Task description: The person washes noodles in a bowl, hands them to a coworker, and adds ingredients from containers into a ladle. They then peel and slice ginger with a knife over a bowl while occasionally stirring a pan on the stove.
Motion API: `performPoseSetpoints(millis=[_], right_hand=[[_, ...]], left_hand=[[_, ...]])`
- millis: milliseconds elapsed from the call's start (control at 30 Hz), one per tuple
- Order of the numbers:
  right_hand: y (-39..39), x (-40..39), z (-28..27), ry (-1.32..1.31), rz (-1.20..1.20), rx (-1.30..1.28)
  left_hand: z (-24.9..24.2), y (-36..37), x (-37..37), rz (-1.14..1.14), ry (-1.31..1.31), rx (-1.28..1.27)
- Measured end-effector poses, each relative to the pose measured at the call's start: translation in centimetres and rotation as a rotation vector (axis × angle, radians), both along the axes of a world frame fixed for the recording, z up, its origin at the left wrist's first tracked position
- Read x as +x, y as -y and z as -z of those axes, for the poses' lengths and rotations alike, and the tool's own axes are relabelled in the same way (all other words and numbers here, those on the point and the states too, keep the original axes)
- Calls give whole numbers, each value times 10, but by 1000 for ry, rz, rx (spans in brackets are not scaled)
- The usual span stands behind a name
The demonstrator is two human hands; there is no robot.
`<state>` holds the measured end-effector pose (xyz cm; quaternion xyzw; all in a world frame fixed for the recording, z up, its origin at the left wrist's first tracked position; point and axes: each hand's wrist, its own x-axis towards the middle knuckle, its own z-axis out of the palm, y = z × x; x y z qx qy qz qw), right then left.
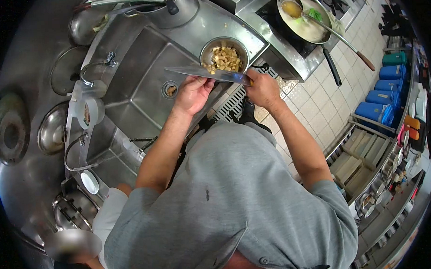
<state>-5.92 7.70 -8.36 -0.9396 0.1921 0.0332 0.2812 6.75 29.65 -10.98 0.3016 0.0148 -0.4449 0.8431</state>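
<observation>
My right hand (264,89) is closed around the handle of a wide-bladed knife (230,76). The blade points left, across the near rim of a round metal bowl (203,52). Chopped light-brown food pieces (226,59) fill much of the bowl, and a few lie close to the blade. My left hand (194,94) has its fingers curled together against the blade from below, at its middle. Part of those fingers is hidden behind the blade. The bowl stands on the steel counter (186,36) beside the sink.
Left lies a steel sink (135,73) with a faucet (87,70). At upper right, a wok (311,34) on the stove holds pale liquid, greens and a ladle (345,42); its handle (332,66) juts over the tiled floor. Another person (111,211) stands at lower left.
</observation>
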Motion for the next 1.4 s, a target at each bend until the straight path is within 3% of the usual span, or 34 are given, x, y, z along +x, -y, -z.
performPoseSetpoints(millis=[167,233,333,467,633,700,767,867,1167,1267,1333,1400], right_hand=[[9,0,0,-32,-41,-3],[17,-4,4,-46,-20,-34],[51,-18,19,-170,129,-38],[55,-13,-11,-151,119,-6],[9,-13,-34,49,105,46],[-12,-14,-43,115,78,43],[-26,-12,-49,207,50,-2],[-32,-6,-55,220,72,-11],[-35,-7,-56,216,51,-16],[-32,-6,-51,179,43,-32],[-25,-5,-41,141,45,-41],[-14,-7,-27,39,50,-61]], left_hand=[[5,-3,-8,44,3,52],[17,-7,-8,40,-75,-115],[-33,-9,-2,82,85,-17],[-44,6,2,92,85,-24],[-25,20,-1,97,88,-15],[-16,24,-7,91,51,-211],[-14,26,-15,63,30,-141],[-15,27,-23,57,-13,-75],[-1,27,-30,-11,-20,-211],[-10,27,-29,-31,-86,-117],[-21,25,-27,-13,13,-52],[-8,20,-24,-29,-14,-1]])
